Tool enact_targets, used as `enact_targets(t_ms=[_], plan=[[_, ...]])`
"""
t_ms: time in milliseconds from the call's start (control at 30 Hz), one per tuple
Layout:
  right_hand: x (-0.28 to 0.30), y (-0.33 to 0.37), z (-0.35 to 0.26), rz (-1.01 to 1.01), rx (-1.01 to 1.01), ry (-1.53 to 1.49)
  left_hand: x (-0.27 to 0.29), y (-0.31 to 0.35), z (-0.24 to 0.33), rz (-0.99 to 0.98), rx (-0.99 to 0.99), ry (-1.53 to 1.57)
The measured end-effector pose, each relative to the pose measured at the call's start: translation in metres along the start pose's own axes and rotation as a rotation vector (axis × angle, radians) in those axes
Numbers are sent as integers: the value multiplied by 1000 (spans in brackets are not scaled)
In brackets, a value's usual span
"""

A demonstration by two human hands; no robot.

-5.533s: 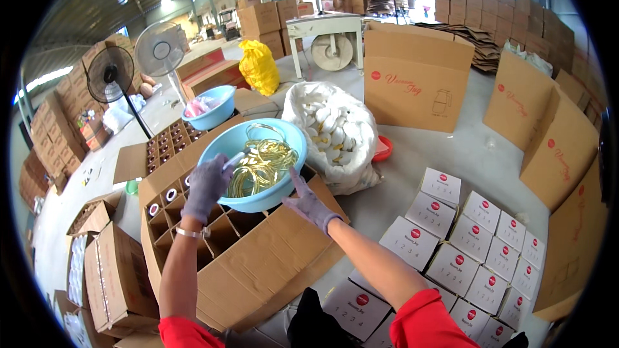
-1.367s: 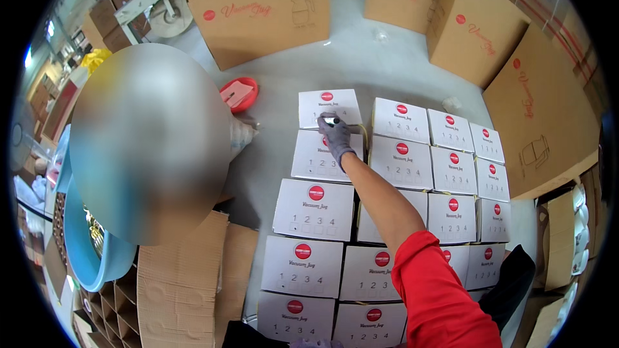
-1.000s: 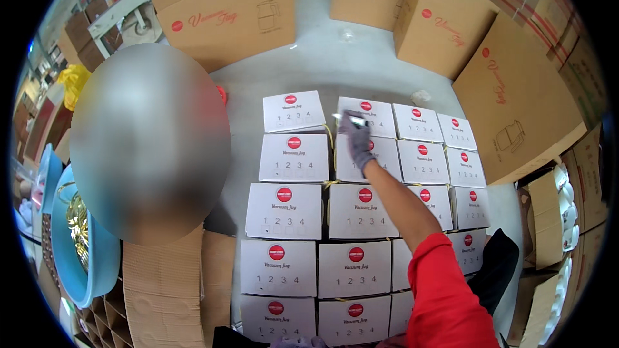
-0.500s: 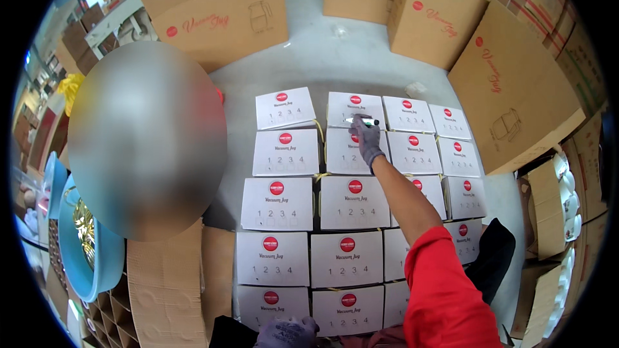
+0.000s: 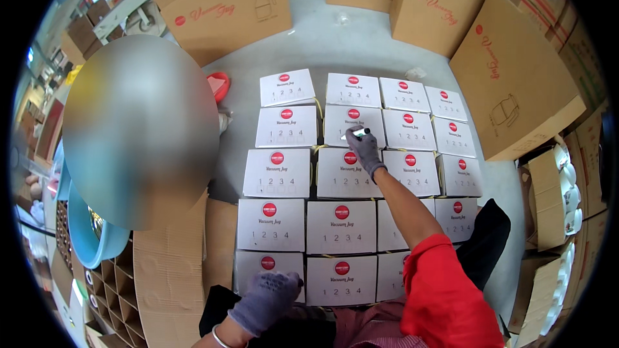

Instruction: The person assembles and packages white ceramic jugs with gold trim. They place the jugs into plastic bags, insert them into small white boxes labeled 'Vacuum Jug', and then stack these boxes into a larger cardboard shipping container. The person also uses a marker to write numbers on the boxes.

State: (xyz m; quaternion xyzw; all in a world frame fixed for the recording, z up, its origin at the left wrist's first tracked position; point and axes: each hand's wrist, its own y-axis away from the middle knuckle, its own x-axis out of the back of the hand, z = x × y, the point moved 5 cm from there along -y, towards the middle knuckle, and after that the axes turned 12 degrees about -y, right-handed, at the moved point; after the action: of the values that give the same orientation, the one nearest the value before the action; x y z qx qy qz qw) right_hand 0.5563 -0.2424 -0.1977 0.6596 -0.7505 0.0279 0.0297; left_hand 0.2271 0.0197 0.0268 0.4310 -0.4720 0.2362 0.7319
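My right hand (image 5: 365, 149), in a grey glove, pinches a white marker pen (image 5: 356, 135) with a black end. Its tip is over a white jug box (image 5: 369, 122) in the second row from the back; whether it touches cannot be made out. My left hand (image 5: 265, 301), gloved too, is curled over the nearest left white box (image 5: 248, 274), and anything inside its fingers is hidden. Several such boxes stand in rows, each with a red round mark and a line of printed figures above small squares. Small dark marks show on the left-column boxes, such as the third-row box (image 5: 277, 177).
Large brown cartons (image 5: 225, 9) stand behind the rows, and another carton (image 5: 516, 77) is at the right. A blurred round patch covers the left, beside a blue basin (image 5: 97, 245) and cardboard dividers (image 5: 119, 290). Yellow straps (image 5: 317, 111) run between boxes. A red dish (image 5: 220, 86) lies farther back.
My right hand with the marker has gone from the back-row box to the one nearer me in the same column. The left hand has come further into view, and the whole view has shifted.
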Motion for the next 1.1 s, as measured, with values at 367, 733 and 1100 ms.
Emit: enact_targets(t_ms=[367, 733, 1100], plan=[[-10, 176, -34, -246, -38, -196, -7, 5, -23, -179, 174, 75], [-6, 195, -38, -144, -55, -283, -10, -12, -51, -116, 195, 85], [-14, 318, -58, -327, 195, -2, -14, -17, -49, -280, 224, 188]])
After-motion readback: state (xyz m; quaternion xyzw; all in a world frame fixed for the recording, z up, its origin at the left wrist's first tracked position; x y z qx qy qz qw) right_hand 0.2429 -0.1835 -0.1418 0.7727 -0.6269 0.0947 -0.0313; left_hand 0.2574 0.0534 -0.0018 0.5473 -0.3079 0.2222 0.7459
